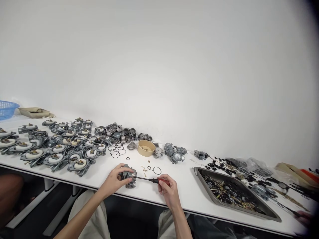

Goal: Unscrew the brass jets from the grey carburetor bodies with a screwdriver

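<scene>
White tbl (187,186) sits nr white wall (159,73), L fingers (125,181) gripping carb (130,174), R fingers (167,187) pinching screwdriver (155,180).

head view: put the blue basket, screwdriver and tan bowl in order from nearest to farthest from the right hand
1. Screwdriver: in the right hand itself, its shaft pointing left
2. Tan bowl: ahead of the hand and to its left
3. Blue basket: far off at the picture's left edge
</scene>
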A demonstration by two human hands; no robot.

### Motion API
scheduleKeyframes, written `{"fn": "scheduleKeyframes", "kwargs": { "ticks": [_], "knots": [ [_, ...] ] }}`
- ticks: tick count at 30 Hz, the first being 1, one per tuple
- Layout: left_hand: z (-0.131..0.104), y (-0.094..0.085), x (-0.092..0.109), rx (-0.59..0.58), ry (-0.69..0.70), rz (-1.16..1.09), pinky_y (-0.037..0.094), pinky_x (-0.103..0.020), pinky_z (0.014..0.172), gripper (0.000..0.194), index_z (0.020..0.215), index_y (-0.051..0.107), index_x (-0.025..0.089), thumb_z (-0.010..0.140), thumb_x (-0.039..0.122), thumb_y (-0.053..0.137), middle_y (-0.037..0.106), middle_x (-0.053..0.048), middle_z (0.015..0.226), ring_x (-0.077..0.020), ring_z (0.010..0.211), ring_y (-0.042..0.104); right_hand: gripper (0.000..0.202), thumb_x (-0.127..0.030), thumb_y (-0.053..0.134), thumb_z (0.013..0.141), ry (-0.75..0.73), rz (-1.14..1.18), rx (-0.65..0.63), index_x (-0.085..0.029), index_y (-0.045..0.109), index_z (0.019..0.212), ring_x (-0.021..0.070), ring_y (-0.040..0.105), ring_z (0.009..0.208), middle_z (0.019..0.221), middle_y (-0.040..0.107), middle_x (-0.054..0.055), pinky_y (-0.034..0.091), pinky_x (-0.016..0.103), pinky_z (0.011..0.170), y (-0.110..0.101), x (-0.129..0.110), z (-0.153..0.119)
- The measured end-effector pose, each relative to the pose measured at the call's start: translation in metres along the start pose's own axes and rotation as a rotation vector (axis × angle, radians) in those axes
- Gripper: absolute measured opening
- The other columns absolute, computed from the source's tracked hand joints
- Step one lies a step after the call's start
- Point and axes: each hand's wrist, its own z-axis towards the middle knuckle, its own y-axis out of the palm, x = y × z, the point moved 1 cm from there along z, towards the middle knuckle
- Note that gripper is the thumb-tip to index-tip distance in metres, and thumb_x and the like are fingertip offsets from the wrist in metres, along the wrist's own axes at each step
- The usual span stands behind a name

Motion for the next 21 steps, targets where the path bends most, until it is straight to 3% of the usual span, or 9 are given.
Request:
{"fn": "scheduleKeyframes", "kwargs": {
  "ticks": [4, 10, 15, 19, 21],
  "knots": [
    [-0.0005, -0.0004, -0.0009, -0.009, -0.003, -0.007, 0.039, -0.022, 0.057, 0.026, 0.103, 0.074, 0.028, 0.082, 0.042, 0.07, 0.059, -0.007, 0.112, -0.0284, 0.118, 0.053, 0.022, -0.033, 0.079, 0.076, -0.02, -0.029, -0.012, -0.017, 0.067, 0.086, 0.0136, 0.055, 0.053, 0.057, 0.057, -0.002, 0.037, 0.023, 0.049, -0.0023, 0.0008, -0.0002],
    [-0.002, -0.0028, 0.0029, -0.035, -0.006, -0.011, 0.039, -0.023, 0.058, 0.028, 0.105, 0.073, 0.028, 0.083, 0.044, 0.069, 0.057, -0.005, 0.11, -0.0199, 0.09, 0.057, 0.028, -0.035, 0.082, 0.074, -0.041, -0.049, -0.042, -0.019, 0.066, 0.089, 0.0151, 0.059, 0.062, 0.079, 0.065, 0.003, 0.044, 0.027, 0.056, -0.0016, -0.0008, 0.0001],
    [-0.0021, -0.0035, 0.0041, -0.057, -0.009, -0.01, 0.038, -0.024, 0.058, 0.029, 0.108, 0.072, 0.03, 0.082, 0.044, 0.07, 0.055, -0.003, 0.111, -0.0127, 0.071, 0.05, 0.035, -0.052, 0.068, 0.085, 0.021, -0.134, 0.02, -0.018, 0.062, 0.08, 0.0101, 0.044, 0.046, 0.061, 0.054, -0.001, 0.033, 0.023, 0.043, 0.0006, 0.002, 0.0019],
    [-0.0019, -0.003, 0.0044, -0.049, -0.002, -0.01, 0.039, -0.024, 0.06, 0.029, 0.108, 0.072, 0.03, 0.082, 0.044, 0.069, 0.055, -0.004, 0.11, -0.0145, 0.075, 0.052, 0.036, -0.048, 0.074, 0.081, -0.056, -0.166, -0.005, -0.02, 0.064, 0.1, 0.0099, 0.044, 0.05, 0.07, 0.058, -0.001, 0.035, 0.024, 0.047, -0.0006, 0.003, 0.0021],
    [-0.0019, -0.0029, 0.0043, -0.049, -0.007, -0.013, 0.038, -0.024, 0.059, 0.029, 0.108, 0.073, 0.029, 0.082, 0.044, 0.069, 0.055, -0.004, 0.111, -0.0152, 0.077, 0.052, 0.034, -0.052, 0.07, 0.083, -0.03, -0.203, 0.008, -0.02, 0.064, 0.093, 0.0092, 0.04, 0.048, 0.068, 0.056, -0.001, 0.03, 0.023, 0.044, -0.0018, 0.0041, 0.0021]
  ]
}}
